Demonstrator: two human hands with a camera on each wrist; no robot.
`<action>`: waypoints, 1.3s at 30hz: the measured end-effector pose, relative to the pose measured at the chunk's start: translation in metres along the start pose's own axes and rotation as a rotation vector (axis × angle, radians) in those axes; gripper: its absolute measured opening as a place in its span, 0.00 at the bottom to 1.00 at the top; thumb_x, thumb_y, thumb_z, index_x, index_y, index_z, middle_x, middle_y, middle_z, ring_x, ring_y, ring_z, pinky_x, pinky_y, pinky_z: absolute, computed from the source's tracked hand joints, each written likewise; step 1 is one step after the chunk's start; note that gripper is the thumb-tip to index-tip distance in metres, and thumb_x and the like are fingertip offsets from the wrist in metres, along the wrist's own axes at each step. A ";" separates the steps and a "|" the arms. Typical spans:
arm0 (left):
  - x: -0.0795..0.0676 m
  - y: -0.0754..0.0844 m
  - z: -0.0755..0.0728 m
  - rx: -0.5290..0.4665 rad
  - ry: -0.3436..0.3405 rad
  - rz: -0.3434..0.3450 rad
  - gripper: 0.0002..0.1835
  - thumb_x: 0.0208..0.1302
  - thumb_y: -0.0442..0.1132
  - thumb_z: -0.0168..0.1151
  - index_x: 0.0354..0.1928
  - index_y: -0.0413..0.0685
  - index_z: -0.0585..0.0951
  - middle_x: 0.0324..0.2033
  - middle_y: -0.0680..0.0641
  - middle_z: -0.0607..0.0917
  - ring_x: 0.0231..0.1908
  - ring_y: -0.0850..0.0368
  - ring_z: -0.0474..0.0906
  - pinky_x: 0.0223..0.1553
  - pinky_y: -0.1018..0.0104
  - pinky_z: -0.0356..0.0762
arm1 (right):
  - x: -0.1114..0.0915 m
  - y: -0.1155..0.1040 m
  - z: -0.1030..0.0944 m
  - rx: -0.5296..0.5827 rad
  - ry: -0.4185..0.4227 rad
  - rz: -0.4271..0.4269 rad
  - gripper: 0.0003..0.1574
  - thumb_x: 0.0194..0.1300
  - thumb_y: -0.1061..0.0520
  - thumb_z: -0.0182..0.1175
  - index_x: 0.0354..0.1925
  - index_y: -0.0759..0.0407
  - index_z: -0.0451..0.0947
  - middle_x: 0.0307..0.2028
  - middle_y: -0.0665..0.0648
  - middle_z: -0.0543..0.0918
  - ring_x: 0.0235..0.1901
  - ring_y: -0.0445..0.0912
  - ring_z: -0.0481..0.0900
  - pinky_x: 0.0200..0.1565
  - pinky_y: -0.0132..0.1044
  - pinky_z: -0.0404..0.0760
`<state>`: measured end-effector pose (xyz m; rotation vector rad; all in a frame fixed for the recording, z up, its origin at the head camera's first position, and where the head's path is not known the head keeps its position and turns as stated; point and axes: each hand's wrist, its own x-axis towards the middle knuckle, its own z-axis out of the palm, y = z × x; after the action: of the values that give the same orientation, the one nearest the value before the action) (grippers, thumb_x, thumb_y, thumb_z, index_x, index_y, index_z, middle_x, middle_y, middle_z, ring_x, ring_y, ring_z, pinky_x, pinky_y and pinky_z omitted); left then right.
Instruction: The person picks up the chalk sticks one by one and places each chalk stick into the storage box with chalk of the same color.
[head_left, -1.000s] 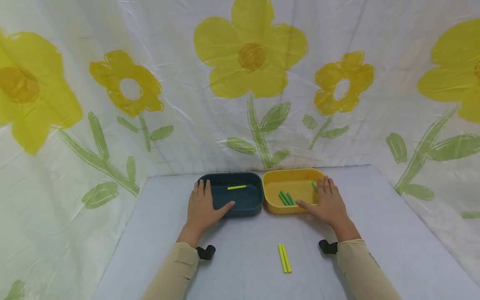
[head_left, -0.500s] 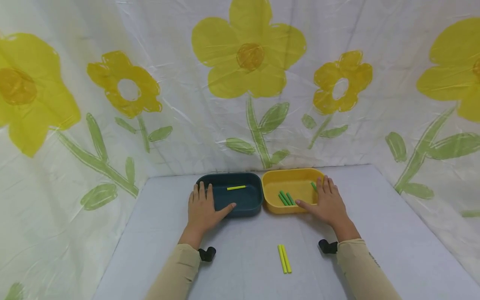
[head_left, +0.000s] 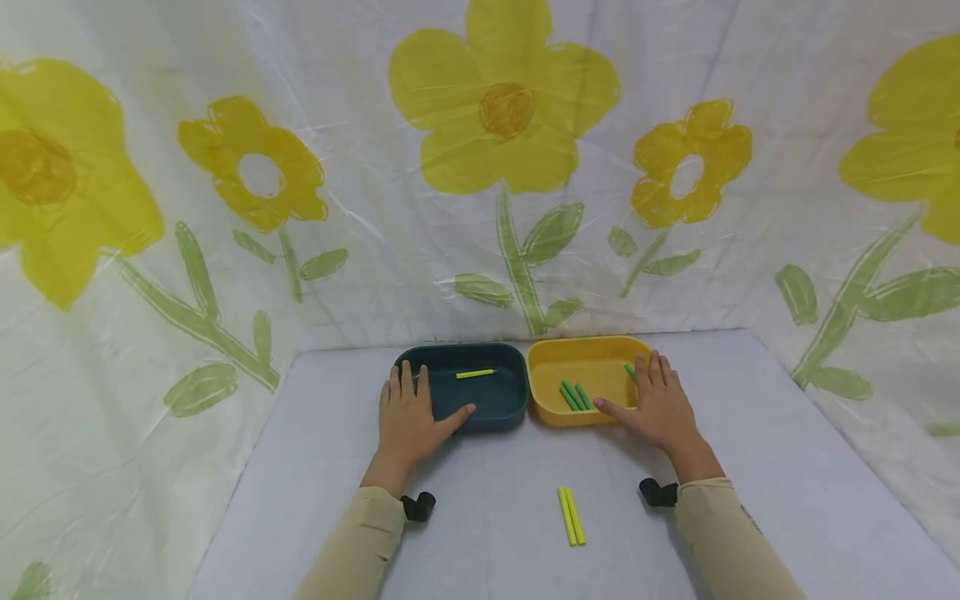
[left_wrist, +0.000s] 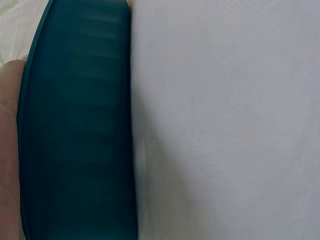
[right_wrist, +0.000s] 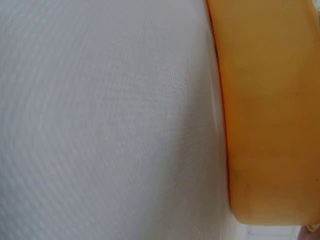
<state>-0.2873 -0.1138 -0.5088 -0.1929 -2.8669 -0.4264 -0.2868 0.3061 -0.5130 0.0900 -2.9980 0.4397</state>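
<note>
My left hand (head_left: 408,429) rests on the left end of a dark teal tray (head_left: 498,408), fingers straight and spread, thumb over the front rim. A single yellow stick (head_left: 475,374) lies inside that tray. On the right end of a yellow tray (head_left: 592,367) rests my right hand (head_left: 662,412), also with extended fingers. Several green sticks (head_left: 576,397) lie in the yellow tray; one green stick (head_left: 630,371) is partly hidden by the right hand. The wrist views show the teal tray's outer wall (left_wrist: 80,125) and the yellow tray's outer wall (right_wrist: 272,115) close up.
Two yellow sticks (head_left: 572,517) lie side by side on the white-covered table (head_left: 495,550), between the forearms. The trays stand side by side near the table's back edge. Behind them hangs a white curtain (head_left: 405,275) printed with yellow flowers.
My left hand has shifted slightly to the right and its fingers have spread a little more. The right hand, trays and sticks stay in place.
</note>
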 end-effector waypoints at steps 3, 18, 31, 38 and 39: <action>0.001 0.000 -0.001 -0.002 0.007 -0.006 0.67 0.47 0.88 0.40 0.77 0.43 0.52 0.76 0.33 0.50 0.76 0.35 0.42 0.74 0.39 0.44 | 0.000 -0.002 -0.001 -0.001 0.001 -0.003 0.81 0.52 0.11 0.46 0.76 0.67 0.31 0.76 0.71 0.31 0.76 0.67 0.33 0.73 0.63 0.39; 0.001 -0.002 0.002 -0.010 -0.010 -0.020 0.70 0.44 0.90 0.36 0.78 0.43 0.45 0.76 0.34 0.47 0.77 0.36 0.40 0.74 0.39 0.44 | -0.002 0.000 0.000 0.055 -0.008 -0.004 0.81 0.52 0.13 0.49 0.76 0.67 0.30 0.76 0.71 0.32 0.76 0.68 0.32 0.73 0.64 0.40; 0.001 0.001 0.001 -0.017 0.008 -0.026 0.74 0.40 0.91 0.40 0.78 0.41 0.44 0.77 0.36 0.45 0.77 0.39 0.40 0.75 0.41 0.43 | -0.004 -0.007 -0.012 0.000 0.100 -0.028 0.72 0.56 0.15 0.47 0.77 0.63 0.44 0.76 0.71 0.45 0.76 0.67 0.34 0.72 0.66 0.38; 0.001 -0.001 0.002 -0.010 0.004 -0.029 0.75 0.38 0.92 0.39 0.78 0.42 0.44 0.77 0.36 0.44 0.77 0.38 0.39 0.75 0.41 0.44 | -0.012 -0.028 -0.032 0.045 0.226 -0.140 0.61 0.59 0.21 0.54 0.74 0.60 0.58 0.72 0.67 0.61 0.75 0.64 0.47 0.70 0.67 0.50; 0.001 -0.001 0.002 -0.009 0.003 -0.030 0.75 0.38 0.92 0.38 0.78 0.42 0.44 0.77 0.36 0.44 0.77 0.38 0.40 0.75 0.41 0.43 | -0.014 -0.031 -0.036 0.066 0.233 -0.152 0.59 0.59 0.22 0.55 0.72 0.60 0.60 0.71 0.66 0.62 0.74 0.64 0.49 0.68 0.68 0.54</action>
<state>-0.2886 -0.1139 -0.5105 -0.1506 -2.8684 -0.4448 -0.2667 0.2871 -0.4716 0.2521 -2.7256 0.4952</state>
